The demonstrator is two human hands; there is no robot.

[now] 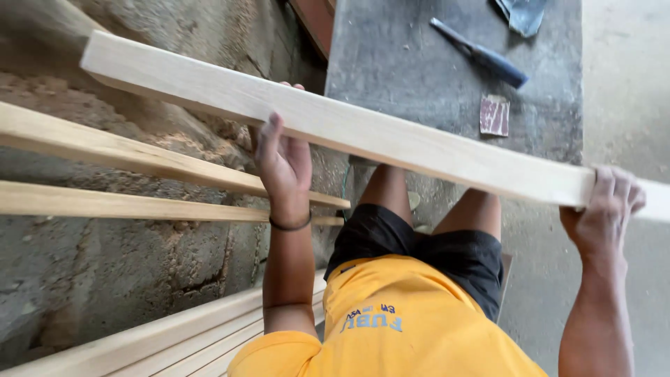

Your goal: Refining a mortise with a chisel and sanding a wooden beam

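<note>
Plank [391, 143] | both hands grip edges | left hand [283, 164] | right hand [604, 206]

At the top right of my frame I see a grey workbench [391, 63]; on it lies a blue-handled chisel [481, 54], a small reddish sandpaper scrap [495, 116] below it, and a crumpled grey cloth [522, 12] at the top edge; at left, two wooden slats [125, 155] lean across a rough concrete wall [105, 272]; more slats [174, 342] lie stacked at the lower left.
</note>
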